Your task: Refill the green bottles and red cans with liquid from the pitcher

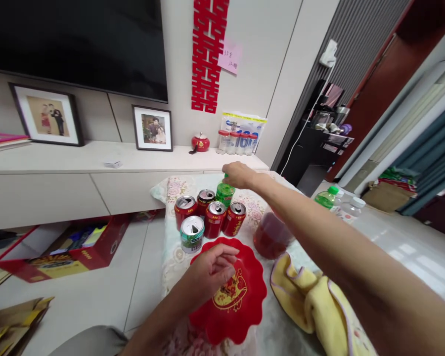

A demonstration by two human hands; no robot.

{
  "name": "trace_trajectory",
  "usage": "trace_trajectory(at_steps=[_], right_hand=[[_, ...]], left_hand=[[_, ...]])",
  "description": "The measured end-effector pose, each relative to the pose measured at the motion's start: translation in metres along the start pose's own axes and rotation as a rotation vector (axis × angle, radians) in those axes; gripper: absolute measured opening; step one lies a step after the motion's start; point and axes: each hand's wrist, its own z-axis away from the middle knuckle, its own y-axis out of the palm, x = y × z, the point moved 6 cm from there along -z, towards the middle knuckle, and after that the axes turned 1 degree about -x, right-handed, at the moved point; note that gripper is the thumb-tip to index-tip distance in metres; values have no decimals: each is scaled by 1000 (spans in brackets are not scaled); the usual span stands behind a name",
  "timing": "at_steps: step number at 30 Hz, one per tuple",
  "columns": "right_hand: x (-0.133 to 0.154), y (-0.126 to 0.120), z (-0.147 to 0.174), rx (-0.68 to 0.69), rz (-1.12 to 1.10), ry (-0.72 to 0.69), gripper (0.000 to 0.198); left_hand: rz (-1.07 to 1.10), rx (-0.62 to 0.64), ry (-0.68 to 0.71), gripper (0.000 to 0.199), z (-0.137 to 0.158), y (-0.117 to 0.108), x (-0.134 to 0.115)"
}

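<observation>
My right hand (239,174) reaches across the cloth with its fingers closed around the top of a green plastic bottle (225,195), which stands among the cans. My left hand (214,271) is empty, its fingers loosely curved and apart, over a red scalloped plate (252,291) with a gold design. Beyond that hand stand several red drink cans (214,222) with opened tops and a green-and-white can (192,236). Right of the plate, a clear container of reddish liquid (269,240) is partly hidden by my right forearm.
A crumpled yellow towel (313,301) lies on the flowered tablecloth (170,267) at right. More bottles (328,198) are beyond my right forearm. Behind the table runs a white cabinet (133,163) bearing framed photos, a red pot (200,143) and jars. A red box (77,247) sits on the floor.
</observation>
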Motion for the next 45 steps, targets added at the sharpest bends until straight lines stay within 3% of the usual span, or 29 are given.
trace_trajectory(at_steps=[5, 11, 15, 17, 21, 23, 25, 29, 32, 35, 37, 40, 45], right_hand=[[6, 3, 8, -145, -39, 83, 34], [16, -47, 43, -470, -89, 106, 31], [38, -79, 92, -670, -100, 57, 33], [46, -92, 129, -844, -173, -15, 25], [40, -104, 202, -1039, -371, -31, 19], [33, -104, 229, -1035, -430, -6, 18], [31, -97, 243, -909, -482, 10, 17], [39, -59, 237, -502, -548, 39, 6], [46, -29, 223, -347, -560, 107, 10], [50, -10, 210, -325, -568, 167, 10], [53, -1, 203, -316, -584, 197, 9], [58, 10, 197, -313, -628, 226, 8], [62, 14, 192, -335, -687, 176, 17]], left_hand=[[9, 3, -1, 44, -2, -3, 9], [37, -26, -33, 51, -3, -4, 9], [36, -80, -29, 53, -3, -8, -3], [39, -112, -36, 54, -2, -11, -7], [57, -174, -41, 55, 1, -21, -8], [64, -210, -40, 54, 2, -26, -4], [83, -213, -52, 55, 2, -28, 0], [109, -155, 5, 59, 2, -24, -5], [148, -60, 122, 69, 5, -17, -13], [125, 33, 219, 89, 8, -6, -16], [30, -17, 211, 94, 8, -1, -15], [-79, -172, 172, 86, 6, 4, -15], [-187, -376, 249, 57, 5, 4, -30]])
